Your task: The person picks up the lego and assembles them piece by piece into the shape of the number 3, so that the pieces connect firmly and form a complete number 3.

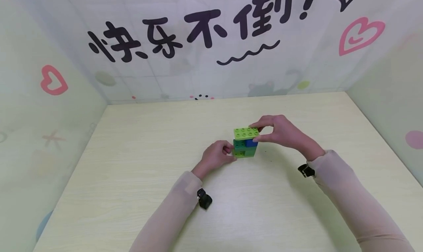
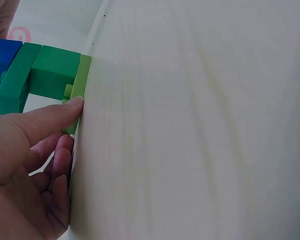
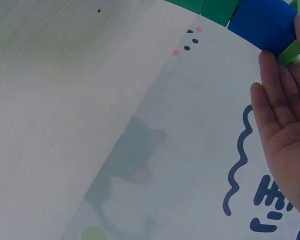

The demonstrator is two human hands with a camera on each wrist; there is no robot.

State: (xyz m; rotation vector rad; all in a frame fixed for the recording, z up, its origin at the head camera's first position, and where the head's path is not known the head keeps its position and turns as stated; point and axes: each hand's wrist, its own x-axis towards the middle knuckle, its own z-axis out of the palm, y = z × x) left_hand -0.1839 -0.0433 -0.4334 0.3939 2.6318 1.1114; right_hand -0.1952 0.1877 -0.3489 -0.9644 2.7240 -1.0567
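A small stack of toy building bricks stands on the table right of its middle. At its foot lies a thin light green base plate (image 2: 82, 75), which my left hand (image 1: 215, 155) pinches at its left end. Above that come a green brick (image 2: 55, 71), a darker green brick (image 1: 239, 144) and a blue brick (image 1: 251, 143). A light green studded plate (image 1: 246, 133) sits at the top, over the blue brick. My right hand (image 1: 281, 131) pinches this top plate at its right end between thumb and fingers. In the right wrist view, fingertips lie right beside the blue brick (image 3: 264, 22).
The pale wood-grain table (image 1: 148, 141) spreads around the stack. Behind it rises a white printed backdrop (image 1: 185, 72), with printed side panels at left and right. A small black camera (image 1: 204, 200) is strapped to the left wrist, another (image 1: 306, 170) to the right.
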